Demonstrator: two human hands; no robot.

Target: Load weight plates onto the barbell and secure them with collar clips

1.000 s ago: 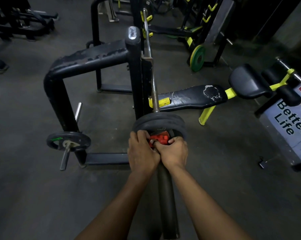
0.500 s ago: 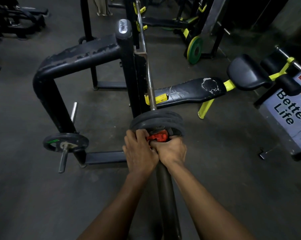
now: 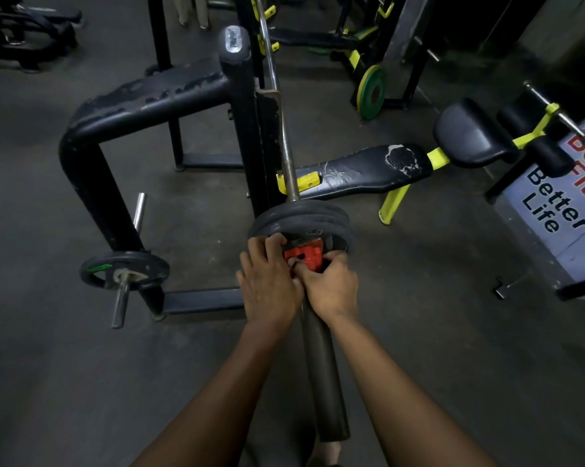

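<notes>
A barbell runs away from me, its thick dark sleeve (image 3: 323, 372) pointing at me and its thin shaft (image 3: 286, 156) resting on the black rack upright (image 3: 242, 129). Black weight plates (image 3: 301, 219) sit stacked on the sleeve. An orange collar clip (image 3: 304, 257) is on the sleeve, pressed against the outer plate. My left hand (image 3: 267, 288) wraps the clip's left side, fingers touching the plate. My right hand (image 3: 331, 286) grips the clip's right side. Part of the clip is hidden under my fingers.
A small black plate (image 3: 124, 269) hangs on a storage peg of the rack at the left. A worn black bench (image 3: 365, 171) with yellow legs lies to the right, a green plate (image 3: 371, 91) behind it. A printed sign (image 3: 560, 193) stands at the far right.
Both hands stay on the orange clip, with small shifts of the fingers. More of the clip's top shows between my hands. My head has moved slightly.
</notes>
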